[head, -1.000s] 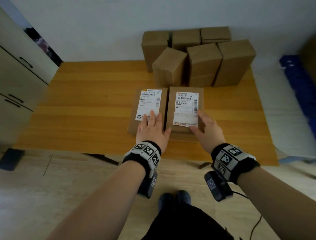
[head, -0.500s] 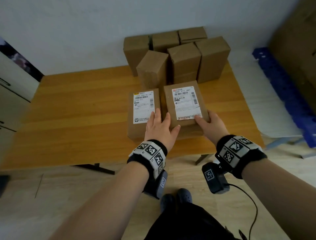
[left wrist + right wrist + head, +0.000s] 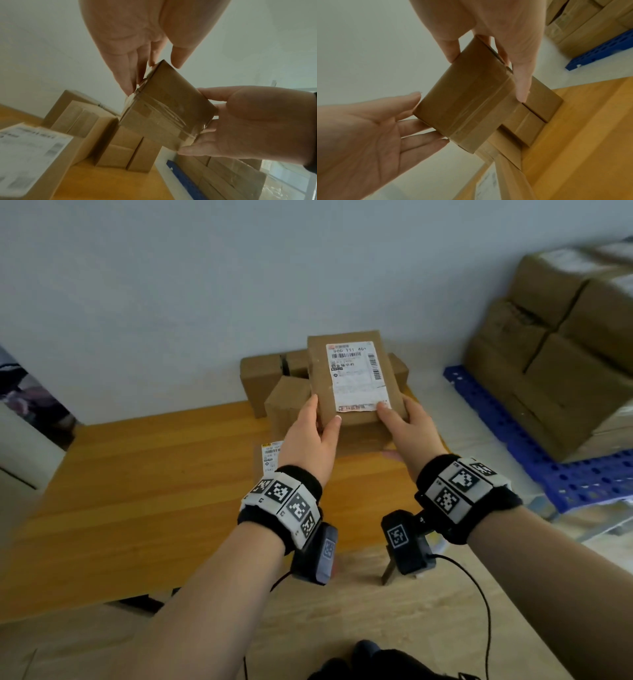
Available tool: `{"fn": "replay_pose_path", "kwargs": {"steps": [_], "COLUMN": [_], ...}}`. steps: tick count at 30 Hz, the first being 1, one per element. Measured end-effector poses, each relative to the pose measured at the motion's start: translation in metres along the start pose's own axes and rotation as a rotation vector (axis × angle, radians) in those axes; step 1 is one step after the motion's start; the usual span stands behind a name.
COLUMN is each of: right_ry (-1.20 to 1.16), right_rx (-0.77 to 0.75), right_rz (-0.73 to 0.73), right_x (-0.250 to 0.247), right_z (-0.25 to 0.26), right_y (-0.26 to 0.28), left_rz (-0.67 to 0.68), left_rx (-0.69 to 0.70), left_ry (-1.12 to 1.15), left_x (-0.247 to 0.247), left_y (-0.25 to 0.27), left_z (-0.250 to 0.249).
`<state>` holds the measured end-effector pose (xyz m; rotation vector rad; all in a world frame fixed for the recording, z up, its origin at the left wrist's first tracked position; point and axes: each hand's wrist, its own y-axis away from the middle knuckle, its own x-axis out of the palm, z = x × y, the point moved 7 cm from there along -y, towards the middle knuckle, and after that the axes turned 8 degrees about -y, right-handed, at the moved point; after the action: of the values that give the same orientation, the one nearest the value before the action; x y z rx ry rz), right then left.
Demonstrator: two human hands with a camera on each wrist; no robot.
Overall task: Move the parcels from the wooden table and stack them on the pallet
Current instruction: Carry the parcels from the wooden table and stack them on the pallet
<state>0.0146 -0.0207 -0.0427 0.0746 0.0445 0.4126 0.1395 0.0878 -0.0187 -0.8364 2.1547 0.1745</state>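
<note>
Between both hands, parcel [image 3: 352,378] (label "900 T11 40").

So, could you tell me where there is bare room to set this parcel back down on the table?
The wooden table is bare across its left half, left of the labelled cardboard parcel lying flat. The far right corner is crowded with plain cardboard boxes. The blue plastic pallet shows only a bare front strip.

I see the lifted parcel [image 3: 352,378] is matt brown cardboard, banded with glossy clear tape and carrying a white paper label [image 3: 358,374]. The table [image 3: 137,481] looks like smooth honey-coloured wood with a soft sheen. The pallet [image 3: 534,446] at right is perforated blue plastic.
</note>
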Motion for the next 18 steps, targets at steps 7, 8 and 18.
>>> {"fn": "replay_pose_path", "kwargs": {"steps": [7,8,18], "right_ry": [-0.060,-0.063,-0.080], "right_rx": [-0.112,-0.122,-0.208], "right_rz": [-0.009,-0.010,-0.018], "right_x": [0.009,0.009,-0.014], "right_z": [0.032,0.035,0.062], "right_y": [0.006,0.007,0.009], "left_rz": [-0.083,-0.090,-0.106], "left_rx": [0.085,0.086,0.126], "left_ry": [0.037,0.039,0.126], "left_x": [-0.027,-0.029,-0.029], "left_y": [-0.011,-0.012,-0.019], "left_z": [-0.010,-0.011,-0.042]}}
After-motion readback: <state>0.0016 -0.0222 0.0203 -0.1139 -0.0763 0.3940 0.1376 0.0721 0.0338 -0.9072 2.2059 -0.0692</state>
